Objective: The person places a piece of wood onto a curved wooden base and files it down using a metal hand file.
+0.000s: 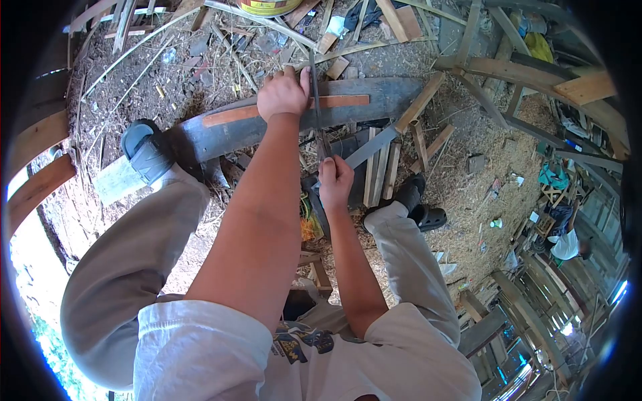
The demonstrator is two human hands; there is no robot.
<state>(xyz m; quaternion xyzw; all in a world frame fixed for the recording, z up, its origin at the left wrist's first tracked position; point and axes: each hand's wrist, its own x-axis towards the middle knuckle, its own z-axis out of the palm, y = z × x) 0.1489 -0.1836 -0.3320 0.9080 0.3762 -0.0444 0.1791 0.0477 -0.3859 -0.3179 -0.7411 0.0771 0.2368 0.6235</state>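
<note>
My left hand (284,93) is curled over a narrow reddish-brown wooden strip (231,115), pressing it onto a broad dark plank (391,93). Its thumb points forward, close beside a saw blade (314,87). My right hand (334,184) is closed around the near end of that saw, most of the grip hidden by the fingers. The blade stands edge-on across the strip, just right of my left hand. Right of my right hand lies another handsaw (374,146) with a wooden handle, resting over several upright-looking wood pieces (381,174).
My left shoe (147,150) rests on the plank's left part; my right shoe (411,194) is on the shaving-covered ground. Scrap sticks and a yellow-and-red bucket (267,5) lie ahead. Curved timber frames (535,77) stand at right, where another person (567,244) is farther off.
</note>
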